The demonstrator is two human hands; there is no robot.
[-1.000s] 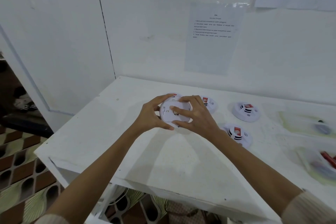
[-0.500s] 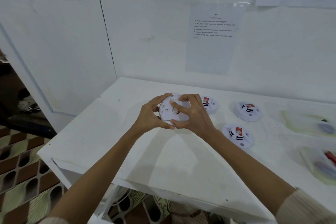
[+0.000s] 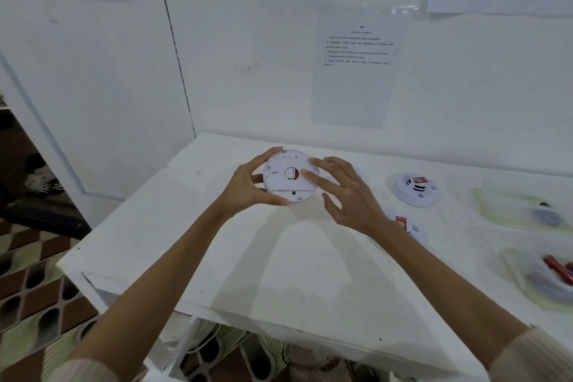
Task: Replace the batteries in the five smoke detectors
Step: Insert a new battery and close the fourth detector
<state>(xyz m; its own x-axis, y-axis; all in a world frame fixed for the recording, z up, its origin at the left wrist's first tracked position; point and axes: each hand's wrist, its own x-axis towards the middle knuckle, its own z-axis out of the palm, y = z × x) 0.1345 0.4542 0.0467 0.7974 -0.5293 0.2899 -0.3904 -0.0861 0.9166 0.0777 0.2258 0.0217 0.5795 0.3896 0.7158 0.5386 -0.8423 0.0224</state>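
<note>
My left hand [image 3: 248, 187] grips a round white smoke detector [image 3: 286, 178] by its left rim and holds it above the white table [image 3: 279, 273], back side tilted toward me. A red spot shows at the middle of that back plate. My right hand [image 3: 344, 195] is spread, with one or two fingertips resting on the detector's right side and the thumb apart below. Another detector [image 3: 415, 189] with a red label lies on the table to the right. A further one [image 3: 412, 226] is partly hidden by my right wrist, and one [image 3: 361, 175] peeks out behind my right fingers.
Two clear plastic bags lie at the table's right: the far one [image 3: 527, 211] holds a dark object, the near one [image 3: 545, 276] holds red batteries. An instruction sheet [image 3: 356, 65] is taped to the wall behind. The table's left edge drops to a patterned floor [image 3: 31, 288].
My right hand has opened and slid rightward off the detector's back, uncovering the plate. The detector has tipped more toward me in my left hand.
</note>
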